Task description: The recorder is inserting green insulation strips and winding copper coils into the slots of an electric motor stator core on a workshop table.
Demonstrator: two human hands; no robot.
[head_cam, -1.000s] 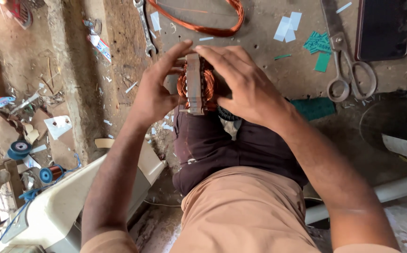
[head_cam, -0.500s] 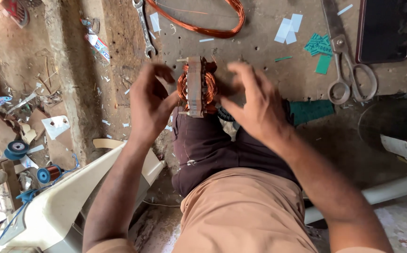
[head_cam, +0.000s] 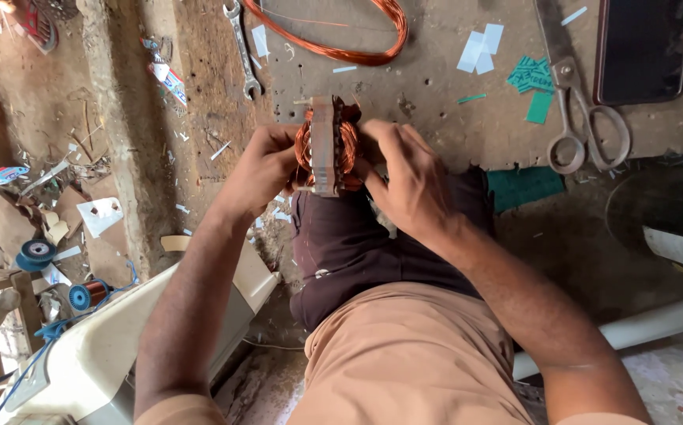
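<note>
- Scissors (head_cam: 581, 118), a wrench (head_cam: 241, 47), a copper wire loop (head_cam: 357, 35) and a dark phone (head_cam: 644, 47) lie on the tabletop (head_cam: 436, 118); nothing blocks my view.
- Half a second ago my fingers were spread; now both hands have closed in.
- Left hand (head_cam: 259, 169) and right hand (head_cam: 408, 181) pinch the stator (head_cam: 326, 145) above my knee: grey steel core, copper windings bulging either side.

Two wire spools (head_cam: 37, 253), one scissors (head_cam: 585, 130).
</note>
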